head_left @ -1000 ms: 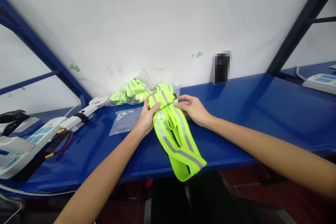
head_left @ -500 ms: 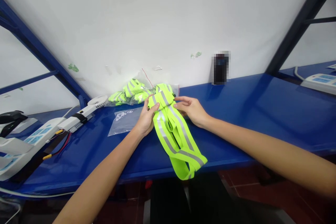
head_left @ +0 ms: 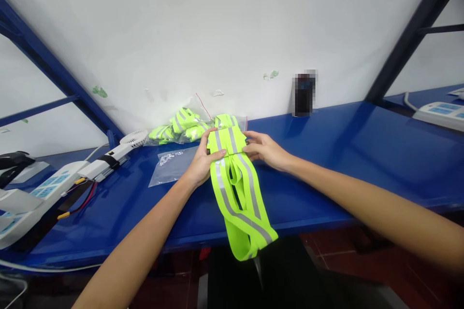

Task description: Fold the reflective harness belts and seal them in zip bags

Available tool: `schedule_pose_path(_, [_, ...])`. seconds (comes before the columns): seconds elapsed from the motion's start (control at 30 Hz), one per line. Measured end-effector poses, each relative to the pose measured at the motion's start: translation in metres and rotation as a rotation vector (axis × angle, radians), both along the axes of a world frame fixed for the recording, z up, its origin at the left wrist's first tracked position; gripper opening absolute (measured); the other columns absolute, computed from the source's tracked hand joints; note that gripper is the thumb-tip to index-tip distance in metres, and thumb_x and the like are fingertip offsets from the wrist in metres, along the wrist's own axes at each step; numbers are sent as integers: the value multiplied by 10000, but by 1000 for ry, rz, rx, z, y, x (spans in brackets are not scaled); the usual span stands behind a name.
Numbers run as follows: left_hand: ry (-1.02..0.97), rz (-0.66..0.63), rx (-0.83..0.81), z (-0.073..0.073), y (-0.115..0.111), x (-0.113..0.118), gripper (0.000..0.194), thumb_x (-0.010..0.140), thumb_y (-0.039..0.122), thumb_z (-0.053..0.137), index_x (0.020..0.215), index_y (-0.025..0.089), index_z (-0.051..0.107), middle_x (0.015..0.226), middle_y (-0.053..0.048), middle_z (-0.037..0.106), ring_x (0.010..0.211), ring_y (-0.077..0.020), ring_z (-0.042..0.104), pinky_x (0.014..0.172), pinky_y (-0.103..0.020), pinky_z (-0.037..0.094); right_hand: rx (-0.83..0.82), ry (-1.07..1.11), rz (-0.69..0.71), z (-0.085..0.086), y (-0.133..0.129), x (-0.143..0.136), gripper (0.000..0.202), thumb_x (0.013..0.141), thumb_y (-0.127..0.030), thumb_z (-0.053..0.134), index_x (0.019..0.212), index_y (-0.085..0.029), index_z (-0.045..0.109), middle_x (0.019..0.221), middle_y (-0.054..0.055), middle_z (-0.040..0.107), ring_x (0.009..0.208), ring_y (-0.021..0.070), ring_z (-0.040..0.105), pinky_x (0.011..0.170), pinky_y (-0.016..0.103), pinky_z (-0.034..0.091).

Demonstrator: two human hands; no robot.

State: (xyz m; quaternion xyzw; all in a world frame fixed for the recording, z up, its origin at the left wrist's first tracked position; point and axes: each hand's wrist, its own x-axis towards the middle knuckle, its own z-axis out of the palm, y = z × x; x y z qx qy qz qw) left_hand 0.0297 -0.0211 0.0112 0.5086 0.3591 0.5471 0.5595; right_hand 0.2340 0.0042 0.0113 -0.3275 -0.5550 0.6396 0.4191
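Observation:
Both my hands grip the upper, folded end of a neon yellow-green reflective vest (head_left: 250, 188) made of straps with silver stripes. My left hand (head_left: 201, 161) pinches its left edge, thumb on top. At the right edge, my right hand (head_left: 266, 150) has its fingers closed on the folded band. Long loops hang from the fold toward me and droop past the table's front edge. Just left of my left hand lies a flat clear plastic bag (head_left: 170, 169). Behind the vest, bagged reflective straps (head_left: 181, 123) are piled against the wall.
The blue table (head_left: 319, 169) meets a white wall (head_left: 232, 34). At left are a white handheld fan (head_left: 134, 137), a power strip (head_left: 54, 188) and a cable with yellow connectors (head_left: 85, 200). A blurred dark object (head_left: 304, 94) stands at the back right, with another power strip (head_left: 444, 113) beyond the post.
The folded end has turned slightly and moved a little right between my hands. The lower loops have swung left and nearer to me.

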Motion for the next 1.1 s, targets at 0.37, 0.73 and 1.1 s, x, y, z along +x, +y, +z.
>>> schedule_pose_path(0.37, [221,-110,85,-10,0,-3,746,707,288,809,1321,318,388,922,13,619,718,-159,634,687,-285,528,-115,33,192,3,-10,-6,464,812,-152,720,1250,-177,570,1269,119,665,1084,246,685,995,442,557])
schedule_pose_path(0.73, [221,-27,96,-12,1,3,872,731,339,792,1413,310,250,1080,-63,638,916,-253,674,799,-384,545,37,38,43,-2,-8,-10,378,793,-162,737,1154,-160,623,1178,115,715,1029,269,706,998,496,542])
schedule_pose_path(1.1, [81,151,-44,-7,8,-3,684,666,273,796,1278,223,494,886,-1,661,739,-177,669,688,-296,526,31,232,-106,-1,0,-9,311,797,-206,724,1091,-164,634,1220,114,700,1064,263,689,1003,463,528])
